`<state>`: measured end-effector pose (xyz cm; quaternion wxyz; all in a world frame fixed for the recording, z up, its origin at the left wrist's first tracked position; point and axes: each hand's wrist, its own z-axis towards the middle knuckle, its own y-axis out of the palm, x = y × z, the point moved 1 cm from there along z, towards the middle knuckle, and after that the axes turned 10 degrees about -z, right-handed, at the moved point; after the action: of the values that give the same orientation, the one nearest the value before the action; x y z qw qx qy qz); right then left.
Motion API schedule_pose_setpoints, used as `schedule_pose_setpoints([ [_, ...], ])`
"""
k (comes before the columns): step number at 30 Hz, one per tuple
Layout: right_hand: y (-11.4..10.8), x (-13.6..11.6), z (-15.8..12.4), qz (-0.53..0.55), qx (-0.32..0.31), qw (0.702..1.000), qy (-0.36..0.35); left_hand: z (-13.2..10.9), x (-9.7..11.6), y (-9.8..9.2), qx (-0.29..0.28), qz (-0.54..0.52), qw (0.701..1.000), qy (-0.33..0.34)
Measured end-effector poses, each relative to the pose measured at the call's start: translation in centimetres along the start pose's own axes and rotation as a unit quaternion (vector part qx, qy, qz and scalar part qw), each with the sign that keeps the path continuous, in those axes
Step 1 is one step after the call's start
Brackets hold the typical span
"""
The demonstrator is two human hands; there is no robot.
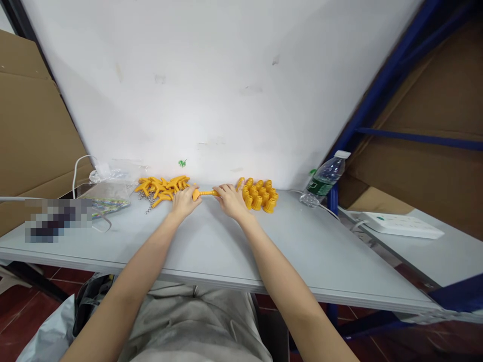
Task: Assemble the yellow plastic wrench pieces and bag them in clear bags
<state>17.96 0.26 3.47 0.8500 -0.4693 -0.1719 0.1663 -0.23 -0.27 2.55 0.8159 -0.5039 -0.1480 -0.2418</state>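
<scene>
On the flat grey table (221,251) (far side), my left hand (183,202) and right hand (231,201) pinch one slender yellow plastic piece (207,193).

On the pale grey tabletop (226,241) we see orange-yellow pieces (160,187), silvery spirals (149,206), orange-yellow cups (257,202), and a clear bottle (332,169) with white cap (342,154) and green label (319,187). Behind the tabletop we note a white panel (211,90); beneath the tabletop, dark red tiles (71,274) with pale joint lines; to its right, blue framing (400,53).
</scene>
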Motion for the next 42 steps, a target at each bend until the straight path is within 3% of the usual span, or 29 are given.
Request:
schedule_pose_setpoints([
  [4,0.5,0.3,0.1,-0.008,0.004,1.0,0.01,-0.1,0.1,0.0,-0.005,0.007,1.0,-0.015],
  [10,0.1,1.0,0.1,-0.033,0.059,0.993,0.097,0.2,-0.3,-0.3,-0.001,0.012,0.998,-0.056],
  [17,0.9,1.8,0.1,0.003,0.107,0.983,0.149,1.1,-2.2,-0.7,0.077,-0.016,0.989,-0.124],
  [24,1.7,2.1,-0.1,0.026,0.04,0.983,0.178,1.3,-4.4,-1.6,0.14,-0.034,0.976,-0.165],
  [32,1.5,2.0,-0.3,0.024,0.01,0.981,0.191,1.2,-5.8,-1.0,0.162,-0.025,0.981,-0.104],
  [38,1.7,1.8,-0.6,0.014,-0.029,0.981,0.192,1.3,-7.2,-0.2,0.116,-0.027,0.989,-0.085],
  [42,2.4,2.0,-0.8,0.008,-0.08,0.977,0.197,1.8,-8.2,0.9,0.084,-0.047,0.989,-0.111],
])
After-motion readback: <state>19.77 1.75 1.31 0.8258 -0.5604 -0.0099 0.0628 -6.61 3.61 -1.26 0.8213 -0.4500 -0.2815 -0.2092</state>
